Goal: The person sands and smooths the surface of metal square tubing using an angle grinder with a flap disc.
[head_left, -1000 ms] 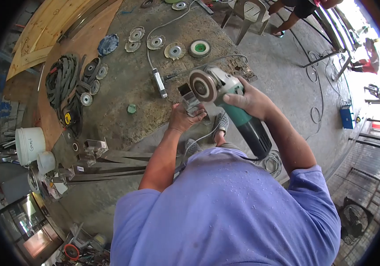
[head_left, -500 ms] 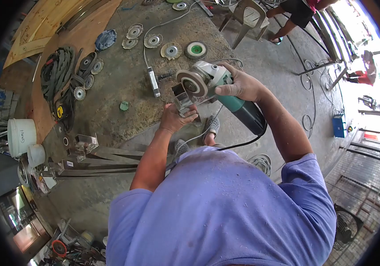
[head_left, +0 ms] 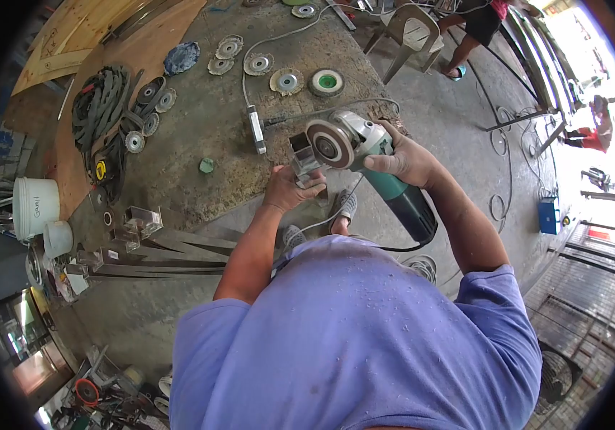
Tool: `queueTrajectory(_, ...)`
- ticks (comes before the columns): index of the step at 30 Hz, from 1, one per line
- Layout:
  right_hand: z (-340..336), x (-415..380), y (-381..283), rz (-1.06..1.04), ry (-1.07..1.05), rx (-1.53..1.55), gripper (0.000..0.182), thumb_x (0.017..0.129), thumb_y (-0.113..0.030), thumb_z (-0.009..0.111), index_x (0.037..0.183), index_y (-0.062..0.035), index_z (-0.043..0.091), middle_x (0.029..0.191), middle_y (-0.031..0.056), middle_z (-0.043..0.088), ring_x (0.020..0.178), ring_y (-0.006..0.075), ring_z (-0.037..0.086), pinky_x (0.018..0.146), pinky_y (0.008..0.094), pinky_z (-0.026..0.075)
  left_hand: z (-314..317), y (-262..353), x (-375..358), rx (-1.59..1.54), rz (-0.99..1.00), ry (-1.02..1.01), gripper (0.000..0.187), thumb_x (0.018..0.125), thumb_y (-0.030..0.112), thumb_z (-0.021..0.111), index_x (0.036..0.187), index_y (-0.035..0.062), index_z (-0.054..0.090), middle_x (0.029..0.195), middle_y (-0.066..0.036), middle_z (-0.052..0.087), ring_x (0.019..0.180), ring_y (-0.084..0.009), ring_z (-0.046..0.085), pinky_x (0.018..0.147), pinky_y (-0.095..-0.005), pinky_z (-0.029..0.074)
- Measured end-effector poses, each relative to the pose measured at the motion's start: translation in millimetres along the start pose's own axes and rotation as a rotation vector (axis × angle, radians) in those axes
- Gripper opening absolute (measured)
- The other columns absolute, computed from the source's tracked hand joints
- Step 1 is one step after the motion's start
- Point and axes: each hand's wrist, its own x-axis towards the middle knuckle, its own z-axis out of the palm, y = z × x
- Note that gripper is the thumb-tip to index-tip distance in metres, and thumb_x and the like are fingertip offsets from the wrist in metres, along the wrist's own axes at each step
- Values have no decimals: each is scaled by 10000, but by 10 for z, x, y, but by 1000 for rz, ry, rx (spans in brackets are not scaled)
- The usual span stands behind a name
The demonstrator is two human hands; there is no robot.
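Observation:
My right hand (head_left: 402, 159) is wrapped round a green and grey angle grinder (head_left: 388, 185), whose round disc (head_left: 329, 145) faces left. Fingers of my left hand (head_left: 290, 190) hold a shiny square metal piece (head_left: 305, 163) close to the disc's lower left side. Whether disc and metal touch cannot be made out. Both hands are above the near edge of a worn worktable (head_left: 178, 165). A white and black bar-shaped tool (head_left: 256, 130) lies on the table just behind my left hand.
Used flap discs (head_left: 287, 82), a green-centred wheel (head_left: 327, 82), black straps (head_left: 99, 107) and a tape measure (head_left: 101, 170) lie ahead and left. White bucket (head_left: 36, 208) at left. Plastic chair (head_left: 406, 36) beyond the table. A person (head_left: 481, 27) stands at upper right; another is farther right.
The grinder and my right hand have shifted slightly right and down in view. My left hand and the metal piece have moved slightly right. The camera view has shifted a little too.

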Motion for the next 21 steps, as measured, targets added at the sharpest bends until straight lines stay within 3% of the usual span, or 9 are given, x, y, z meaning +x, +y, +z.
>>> queueTrajectory(4,132,-158,-6,25,45,41,1095,758,-555,863,1543,1,340,1221,159,664,1157,250,624,1031,342,458,-19,98,24,247,83,30,442,722,457,892,1042,214,708,891,74,768,862,-145,726,906,-373,489)
queueTrajectory(6,224,-222,111,46,110,66,1096,758,-552,865,1534,19,342,1219,167,662,1157,251,624,1028,343,461,-42,163,23,430,216,71,496,712,472,898,1075,211,684,878,63,765,853,-162,726,909,-384,489)
queueTrajectory(9,355,-396,257,23,174,78,1091,756,-547,870,1513,47,355,1215,181,661,1157,256,625,1026,343,466,-46,49,36,294,61,-3,594,699,495,902,1159,213,655,875,47,765,852,-178,725,873,-392,519)
queueTrajectory(11,472,-605,208,40,192,68,1063,753,-523,882,1492,55,383,1220,189,659,1159,261,629,1024,351,473,-65,40,39,421,162,29,643,702,477,906,1214,208,628,849,36,759,859,-183,726,843,-385,545)
queueTrajectory(13,585,-783,282,56,209,152,1045,752,-505,890,1488,47,395,1225,178,656,1166,258,624,1031,357,469,-60,11,7,348,142,33,682,709,435,914,1263,188,601,854,19,754,871,-179,725,824,-377,569)
queueTrajectory(15,678,-918,363,54,273,246,1007,752,-484,903,1475,23,419,1233,140,648,1173,245,612,1032,359,464,-12,-4,-5,74,6,8,712,720,367,924,1304,155,576,890,-3,750,889,-167,723,818,-366,591)
queueTrajectory(18,681,-1051,433,-10,331,341,984,763,-490,897,1466,14,429,1232,119,645,1161,230,604,1018,346,465,-170,710,-76,-420,-80,-75,427,805,175,881,1160,50,681,1006,-32,722,974,-126,683,897,-330,554)
queueTrajectory(21,647,-1107,442,-22,358,379,943,788,-486,881,1460,5,437,1226,104,648,1140,209,603,1003,334,467,-268,805,139,-466,23,-179,492,777,150,893,1187,49,640,1038,-18,679,944,-122,643,853,-332,550)
